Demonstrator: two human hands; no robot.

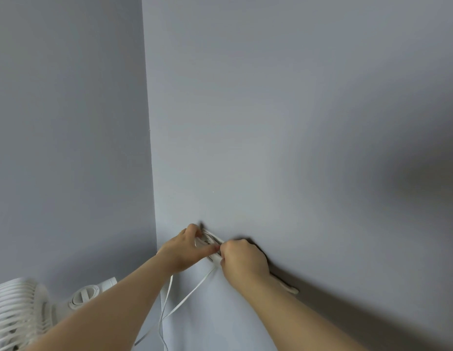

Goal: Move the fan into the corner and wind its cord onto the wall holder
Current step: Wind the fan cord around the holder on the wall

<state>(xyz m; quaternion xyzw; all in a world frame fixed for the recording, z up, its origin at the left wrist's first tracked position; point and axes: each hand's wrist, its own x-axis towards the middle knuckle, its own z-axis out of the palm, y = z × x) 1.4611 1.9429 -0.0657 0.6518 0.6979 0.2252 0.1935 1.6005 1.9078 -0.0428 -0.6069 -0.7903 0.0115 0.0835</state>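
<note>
Head view, fan: the white fan (20, 315) stands low at the left, close to the corner (150, 148) where the two grey walls meet. That half of the job looks done to me.
Wall holder: a small white wall holder (207, 241) sits on the right-hand wall (283, 122), just beside the corner. It is mostly hidden between the two hands.
Cord: the flat white cord (195, 287) hangs from the holder in two slack strands that cross lower down and run off the bottom edge. A few turns seem to lie over the holder already.
Left hand: the left hand (181, 247) rests on the holder with its fingers curled over the upper end and the thumb stretched toward the other hand. I'd say it is steadying the turns.
Right hand: the right hand (244, 259) is closed like a fist round the cord at the holder's lower end, close against the wall.
White piece by the wrist: a white piece (287, 287) lies along the wall under the right wrist. It may be the plug end, but it is too blurred to tell.
Step in hand: winding, partway through, with loose cord left to take up.
Next move: carry the held strand round the holder again under light tension while the left thumb pins each turn so none slips off. Then gather the slack below.
</note>
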